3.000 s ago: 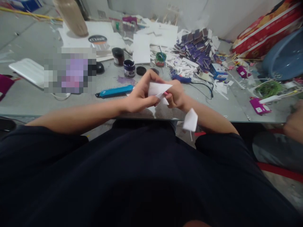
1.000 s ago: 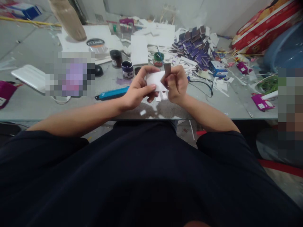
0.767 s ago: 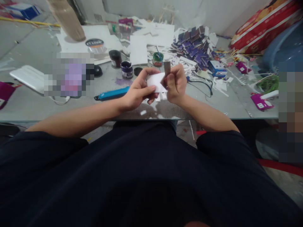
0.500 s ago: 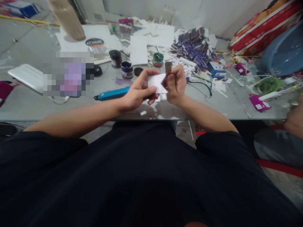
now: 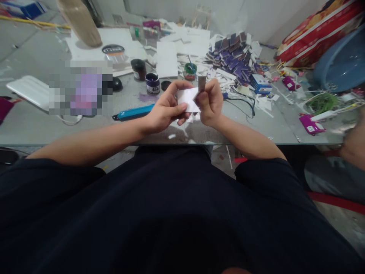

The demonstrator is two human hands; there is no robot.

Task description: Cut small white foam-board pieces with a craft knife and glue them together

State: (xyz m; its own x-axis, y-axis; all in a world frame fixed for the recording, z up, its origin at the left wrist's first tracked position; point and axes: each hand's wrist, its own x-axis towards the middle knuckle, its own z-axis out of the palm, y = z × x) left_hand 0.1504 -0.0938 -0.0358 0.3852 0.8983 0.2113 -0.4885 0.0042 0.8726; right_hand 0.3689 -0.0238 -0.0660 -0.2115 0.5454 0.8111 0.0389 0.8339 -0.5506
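Observation:
My left hand [image 5: 164, 110] is closed on a small white piece of foam board [image 5: 186, 99], pinched between thumb and fingers above the near edge of the grey table [image 5: 34, 125]. My right hand [image 5: 210, 102] is a fist round a knife whose grey blade [image 5: 202, 83] sticks up beside the white piece's right edge. The two hands touch. Small white offcuts [image 5: 172, 136] lie on the table under them.
A blue utility knife [image 5: 134, 112] lies left of my hands. Paint jars [image 5: 152, 82], a green pot [image 5: 190, 70], white sheets [image 5: 167, 59] and a heap of purple pieces [image 5: 235, 57] lie behind. A blue basin [image 5: 339, 64] and another person's arm [image 5: 353, 146] are at the right.
Three seconds ago a white offcut hung below my right wrist; it is gone. My hands have since risen slightly and the blade now stands upright against the white piece. Little movement in the last second.

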